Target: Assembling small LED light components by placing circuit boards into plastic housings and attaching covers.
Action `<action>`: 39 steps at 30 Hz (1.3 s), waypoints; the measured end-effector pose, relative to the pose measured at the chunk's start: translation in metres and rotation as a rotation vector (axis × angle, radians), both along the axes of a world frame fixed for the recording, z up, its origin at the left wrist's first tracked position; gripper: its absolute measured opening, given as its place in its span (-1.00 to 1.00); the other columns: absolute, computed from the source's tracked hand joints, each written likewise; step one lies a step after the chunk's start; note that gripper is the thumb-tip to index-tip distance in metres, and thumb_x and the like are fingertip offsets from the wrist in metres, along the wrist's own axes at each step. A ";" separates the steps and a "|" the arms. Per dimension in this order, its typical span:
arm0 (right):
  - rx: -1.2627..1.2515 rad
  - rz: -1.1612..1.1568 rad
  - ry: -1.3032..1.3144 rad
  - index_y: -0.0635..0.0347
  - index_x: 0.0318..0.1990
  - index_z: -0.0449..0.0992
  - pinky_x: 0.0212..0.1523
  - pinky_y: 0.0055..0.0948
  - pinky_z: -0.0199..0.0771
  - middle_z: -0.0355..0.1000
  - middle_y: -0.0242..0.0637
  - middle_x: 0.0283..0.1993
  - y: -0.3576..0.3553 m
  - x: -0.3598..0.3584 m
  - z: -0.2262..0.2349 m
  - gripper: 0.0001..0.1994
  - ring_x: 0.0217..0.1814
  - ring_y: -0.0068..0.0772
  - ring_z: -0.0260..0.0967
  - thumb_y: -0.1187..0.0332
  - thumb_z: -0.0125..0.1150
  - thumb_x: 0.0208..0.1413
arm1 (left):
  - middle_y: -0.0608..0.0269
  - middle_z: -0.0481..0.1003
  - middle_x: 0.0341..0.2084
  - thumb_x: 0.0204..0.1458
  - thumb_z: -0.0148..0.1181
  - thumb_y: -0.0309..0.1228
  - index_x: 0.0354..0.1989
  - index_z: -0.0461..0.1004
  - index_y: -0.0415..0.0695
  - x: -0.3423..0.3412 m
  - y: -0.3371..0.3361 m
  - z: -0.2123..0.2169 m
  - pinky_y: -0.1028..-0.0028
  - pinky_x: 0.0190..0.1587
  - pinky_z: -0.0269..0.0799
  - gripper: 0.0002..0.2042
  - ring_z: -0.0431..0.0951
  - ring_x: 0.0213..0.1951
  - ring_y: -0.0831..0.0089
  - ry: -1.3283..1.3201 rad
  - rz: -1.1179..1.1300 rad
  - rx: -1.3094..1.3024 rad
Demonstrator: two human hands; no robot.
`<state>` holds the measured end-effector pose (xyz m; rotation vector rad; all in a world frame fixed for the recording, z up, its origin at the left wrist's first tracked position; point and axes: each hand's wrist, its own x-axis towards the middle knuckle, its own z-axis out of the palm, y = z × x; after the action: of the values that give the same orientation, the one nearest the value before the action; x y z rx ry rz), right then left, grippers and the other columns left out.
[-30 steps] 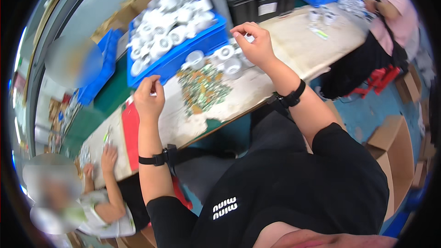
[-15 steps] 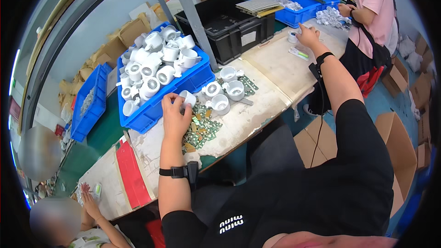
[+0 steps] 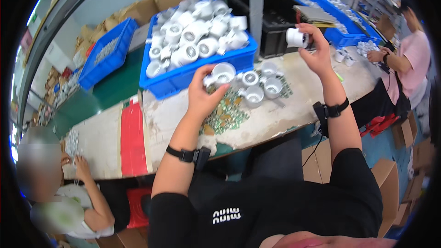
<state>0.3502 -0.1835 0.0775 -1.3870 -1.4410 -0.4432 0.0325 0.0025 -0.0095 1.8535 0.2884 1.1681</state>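
My left hand (image 3: 205,94) grips a white cup-shaped plastic housing (image 3: 223,73) between thumb and fingers, its round opening facing up. Raised higher on the right, my right hand (image 3: 318,54) pinches a short white cylindrical part (image 3: 296,38) with dark slots at one end. The two pieces are well apart. Between the hands, several similar white housings (image 3: 273,87) stand on the worktable (image 3: 174,115), some showing a slotted grille. Small green circuit boards (image 3: 229,115) lie heaped below the left hand's housing.
A blue crate (image 3: 202,71) piled with white housings stands behind my left hand. Beyond my right hand are a black crate (image 3: 278,41) and more blue bins (image 3: 344,39). A metal post (image 3: 256,18) rises between crates. Co-workers sit at far left and stand at right.
My right hand has come back from the far right side of the table, now holding the white cylindrical part up. My left hand has lifted its housing off the table. The view has turned.
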 end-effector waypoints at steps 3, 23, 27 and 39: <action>0.017 0.292 -0.173 0.17 -0.02 0.59 0.11 -0.31 0.49 0.50 -0.18 0.13 0.022 -0.088 0.004 -0.52 0.16 -0.17 0.47 0.62 0.21 -0.22 | 0.15 0.51 0.02 -0.14 0.54 -0.53 0.09 0.46 -0.22 0.005 -0.010 0.007 0.39 0.12 0.45 -0.44 0.52 0.03 0.41 -0.052 -0.159 -0.096; -0.279 0.733 0.321 0.21 0.17 0.59 0.35 -0.24 0.37 0.42 -0.08 0.32 0.065 -0.122 -0.083 -0.52 0.33 -0.23 0.40 0.57 0.42 0.03 | 0.12 0.26 0.17 0.11 0.21 -0.52 0.33 0.07 -0.17 -0.001 -0.021 -0.008 0.38 0.16 0.38 -0.38 0.34 0.15 0.42 0.085 -0.178 0.210; -0.259 0.881 0.482 0.22 0.14 0.60 0.26 -0.30 0.47 0.43 -0.13 0.29 0.062 -0.121 -0.083 -0.56 0.32 -0.27 0.40 0.57 0.41 0.04 | -0.06 0.18 0.22 0.14 0.20 -0.43 0.42 0.02 -0.25 0.003 -0.032 -0.009 0.22 0.35 0.19 -0.31 0.26 0.30 0.10 0.097 -0.222 0.014; -0.364 0.738 0.320 0.22 0.09 0.55 0.07 -0.35 0.56 0.55 -0.21 0.09 0.050 -0.126 -0.069 -0.62 0.08 -0.36 0.51 0.56 0.40 0.09 | 0.17 0.55 -0.36 0.42 -0.03 -0.24 0.09 0.46 -0.38 0.001 0.000 -0.017 0.27 -0.05 0.57 -0.62 0.55 -0.37 0.41 -0.338 -0.278 -0.651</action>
<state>0.2246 -0.1337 0.0088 -1.0242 -1.6782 0.5112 0.0331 0.0027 -0.0263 1.0721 0.1807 1.0145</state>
